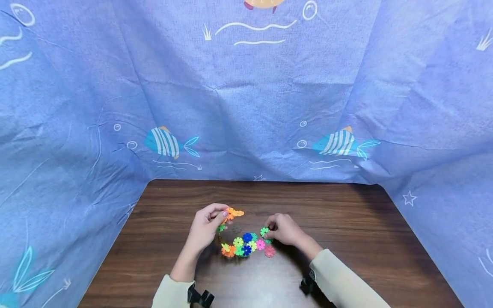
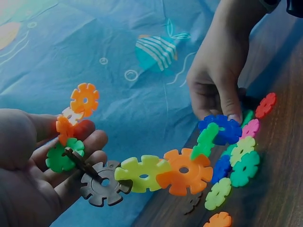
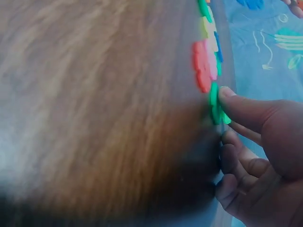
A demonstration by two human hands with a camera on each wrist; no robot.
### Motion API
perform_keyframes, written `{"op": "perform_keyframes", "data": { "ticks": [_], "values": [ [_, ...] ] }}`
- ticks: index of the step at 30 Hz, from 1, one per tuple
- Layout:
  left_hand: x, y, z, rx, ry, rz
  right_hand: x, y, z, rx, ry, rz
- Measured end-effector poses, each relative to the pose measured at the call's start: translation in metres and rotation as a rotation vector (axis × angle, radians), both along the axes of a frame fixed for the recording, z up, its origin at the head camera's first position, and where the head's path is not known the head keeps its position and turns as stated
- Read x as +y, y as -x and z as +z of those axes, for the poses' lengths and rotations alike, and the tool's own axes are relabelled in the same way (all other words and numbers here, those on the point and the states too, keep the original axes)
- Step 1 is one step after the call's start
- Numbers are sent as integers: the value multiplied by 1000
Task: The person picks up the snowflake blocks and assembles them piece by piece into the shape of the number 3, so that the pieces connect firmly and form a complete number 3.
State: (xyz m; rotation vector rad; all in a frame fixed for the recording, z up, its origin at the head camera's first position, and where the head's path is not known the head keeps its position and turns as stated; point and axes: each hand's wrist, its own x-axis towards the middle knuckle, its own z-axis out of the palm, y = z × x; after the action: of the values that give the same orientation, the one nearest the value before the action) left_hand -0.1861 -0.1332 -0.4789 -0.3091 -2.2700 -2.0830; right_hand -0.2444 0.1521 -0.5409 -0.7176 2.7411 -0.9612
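Observation:
My left hand (image 1: pixel 204 226) pinches an orange notched flower disc (image 2: pixel 65 128) between thumb and fingers, with another orange disc (image 2: pixel 85 100) fitted above it. From there a linked chain runs down past a green disc (image 2: pixel 59 158) and a dark brown disc (image 2: pixel 105 187). It continues through a yellow-green disc (image 2: pixel 142 175) and an orange disc (image 2: pixel 184 172) to a blue disc (image 2: pixel 220 131). At the right of the pile, my right hand (image 1: pixel 286 231) holds a green disc (image 1: pixel 264 231) by thumb and fingertips, beside a red disc (image 3: pixel 201 66).
Several loose-looking discs, among them a pink disc (image 1: pixel 260 244), lie on the brown wooden table (image 1: pixel 154 256) between the hands. A blue cloth (image 1: pixel 246 107) printed with fish hangs around the back and sides. Each wrist wears a black camera mount (image 1: pixel 200 296).

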Motion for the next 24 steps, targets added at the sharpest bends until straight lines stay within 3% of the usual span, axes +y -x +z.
{"op": "perform_keyframes", "data": {
  "ticks": [4, 8, 13, 18, 24],
  "values": [
    [3, -1, 1, -8, 26, -20, 1, 3, 3, -28, 79, -15],
    [5, -2, 2, -18, 32, -19, -3, 2, 13, -10, 184, -86],
    [6, -3, 0, -12, 36, -13, -16, -5, 34, -16, 474, -159],
    [5, -1, -2, 15, 74, 9, -29, -16, 50, -39, 711, -135],
    [4, 2, -2, 21, 63, 24, -37, -26, 54, -7, 762, -85]
  ]
}}
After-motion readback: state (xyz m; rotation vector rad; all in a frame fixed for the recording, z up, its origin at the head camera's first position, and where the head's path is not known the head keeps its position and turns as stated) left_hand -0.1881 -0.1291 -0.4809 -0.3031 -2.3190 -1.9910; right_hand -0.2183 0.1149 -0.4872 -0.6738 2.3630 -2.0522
